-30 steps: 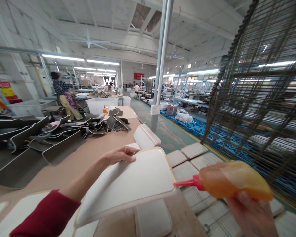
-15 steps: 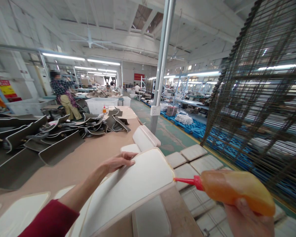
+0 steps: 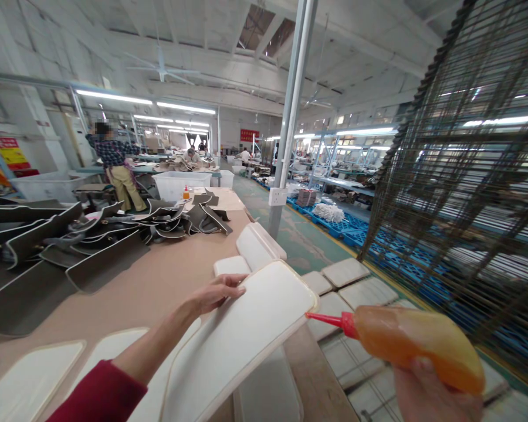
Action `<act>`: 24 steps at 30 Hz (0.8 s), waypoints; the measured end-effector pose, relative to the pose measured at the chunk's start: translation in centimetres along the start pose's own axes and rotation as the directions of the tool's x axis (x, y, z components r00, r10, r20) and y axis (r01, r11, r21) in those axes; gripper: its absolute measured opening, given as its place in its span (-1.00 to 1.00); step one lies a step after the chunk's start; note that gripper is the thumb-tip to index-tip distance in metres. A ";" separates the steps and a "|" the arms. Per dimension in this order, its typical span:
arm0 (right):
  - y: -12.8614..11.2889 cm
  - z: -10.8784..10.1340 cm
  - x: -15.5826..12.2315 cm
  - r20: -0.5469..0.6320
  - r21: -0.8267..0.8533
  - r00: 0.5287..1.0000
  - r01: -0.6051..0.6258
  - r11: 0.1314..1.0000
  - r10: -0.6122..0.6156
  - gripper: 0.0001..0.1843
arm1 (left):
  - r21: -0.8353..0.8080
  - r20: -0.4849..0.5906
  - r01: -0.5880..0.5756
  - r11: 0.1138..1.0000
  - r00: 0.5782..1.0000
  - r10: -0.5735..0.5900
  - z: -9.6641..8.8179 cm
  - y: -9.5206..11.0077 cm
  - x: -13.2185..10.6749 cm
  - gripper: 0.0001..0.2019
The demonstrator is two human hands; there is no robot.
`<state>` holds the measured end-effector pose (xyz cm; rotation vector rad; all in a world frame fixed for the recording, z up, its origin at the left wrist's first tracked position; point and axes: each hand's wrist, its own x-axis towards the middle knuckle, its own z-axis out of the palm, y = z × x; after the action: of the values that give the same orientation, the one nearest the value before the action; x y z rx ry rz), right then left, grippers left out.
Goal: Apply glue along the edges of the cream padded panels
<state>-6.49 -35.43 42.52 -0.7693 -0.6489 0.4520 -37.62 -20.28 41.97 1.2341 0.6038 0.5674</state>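
My left hand [image 3: 220,293] grips the far left edge of a white rounded panel [image 3: 242,328], thumb on top, holding it tilted above the table. A yellowish glue line runs along the panel's far and right edge. My right hand [image 3: 435,390] is wrapped round a glue bottle [image 3: 418,346] full of amber liquid, tipped sideways. Its red nozzle [image 3: 325,319] meets the panel's edge just past the right corner. More white panels [image 3: 44,375] lie flat on the table at the lower left, and another lies under the held one.
Dark grey curved pieces with white edges [image 3: 110,264] are heaped on the brown table [image 3: 193,246]. Stacked white panels [image 3: 257,249] stand at its right edge. More panels [image 3: 365,293] lie lower, beside a wire rack [image 3: 457,193]. A post [image 3: 286,140] rises behind. A person [image 3: 118,164] stands far left.
The nozzle tip has moved slightly left and round the panel's corner, onto its near right edge. The held panel has turned and shifted slightly right with my left hand.
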 end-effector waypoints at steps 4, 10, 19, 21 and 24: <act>0.1 0.1 -0.2 -0.006 0.006 1.000 0.001 1.000 -0.001 -0.53 | -0.018 -0.029 0.000 1.000 1.000 -0.001 0.4 -0.1 0.3 -0.46; 0.5 -0.3 -0.5 -0.034 -0.006 0.999 -0.019 1.000 0.019 -0.51 | -0.026 -0.036 -0.010 1.000 0.999 0.009 1.3 0.1 0.6 -0.46; 0.3 0.2 -0.7 -0.037 -0.047 0.999 -0.035 0.998 0.033 -0.50 | -0.014 -0.028 -0.016 1.000 0.999 0.016 1.8 0.0 0.7 -0.47; 0.4 0.1 -0.8 -0.043 -0.038 0.998 -0.041 0.998 0.039 -0.47 | 0.001 -0.039 -0.008 1.000 0.999 0.008 1.9 0.1 0.7 -0.47; 0.5 -0.1 -0.9 0.003 -0.024 0.999 -0.051 0.998 0.051 -0.44 | 0.030 -0.054 0.014 0.999 0.998 -0.012 2.1 0.2 0.6 -0.47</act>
<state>-7.17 -35.68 41.73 -0.8091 -0.6400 0.4929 -35.77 -21.23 42.53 1.2456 0.6674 0.5837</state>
